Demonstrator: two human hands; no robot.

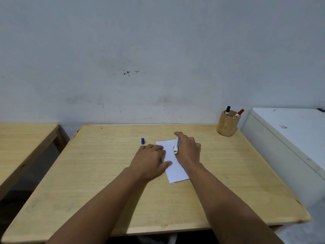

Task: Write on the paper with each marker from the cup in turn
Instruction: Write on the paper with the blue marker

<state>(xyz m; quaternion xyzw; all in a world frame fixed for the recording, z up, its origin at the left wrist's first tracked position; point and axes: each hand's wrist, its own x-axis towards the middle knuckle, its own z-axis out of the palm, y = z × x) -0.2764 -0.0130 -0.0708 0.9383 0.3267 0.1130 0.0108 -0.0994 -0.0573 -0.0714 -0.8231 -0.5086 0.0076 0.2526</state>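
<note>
A white sheet of paper [173, 166] lies on the wooden table [105, 173]. My left hand [151, 161] rests flat on the paper's left edge, fingers spread. My right hand [188, 150] grips a white-barrelled marker [176, 145] over the paper's far end; its tip is hidden by the hand. A blue cap [143, 141] stands on the table just left of the paper. At the far right corner a wooden cup [226, 125] holds a black-capped marker [227, 110] and a red-capped marker [239, 113].
A second wooden table [22, 138] stands to the left across a gap. A white cabinet top [290, 124] adjoins the table's right side. A pale wall runs behind both tables.
</note>
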